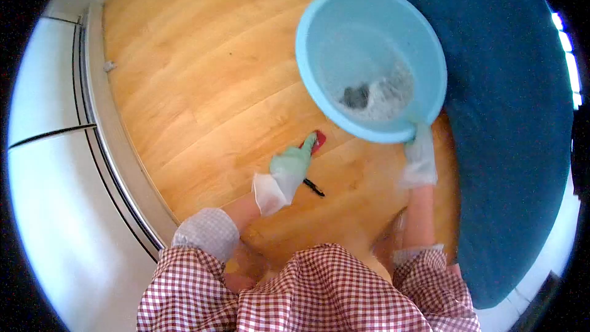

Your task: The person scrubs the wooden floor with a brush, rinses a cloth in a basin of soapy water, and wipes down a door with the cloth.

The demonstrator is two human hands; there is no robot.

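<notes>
My left hand [292,166], in a pale green glove with a white cuff, is closed on a small dark red object [319,142] held low at the wooden floor. Its kind cannot be made out under the fingers. A thin black piece [314,187] sticks out below the same hand; whether it belongs to the red object is unclear. My right hand [420,150], gloved alike and slightly blurred, grips the near rim of a light blue plastic basin [310,80]. Inside the basin are a dark grey clump [355,96] and whitish, foamy-looking contents [391,93].
Wooden floorboards [203,74] spread around the basin. A dark teal fabric-covered piece of furniture [510,147] stands close on the right, against the basin. White cabinet fronts [67,197] with a metal-edged base line the left side. A small greyish scrap [109,66] lies by that base.
</notes>
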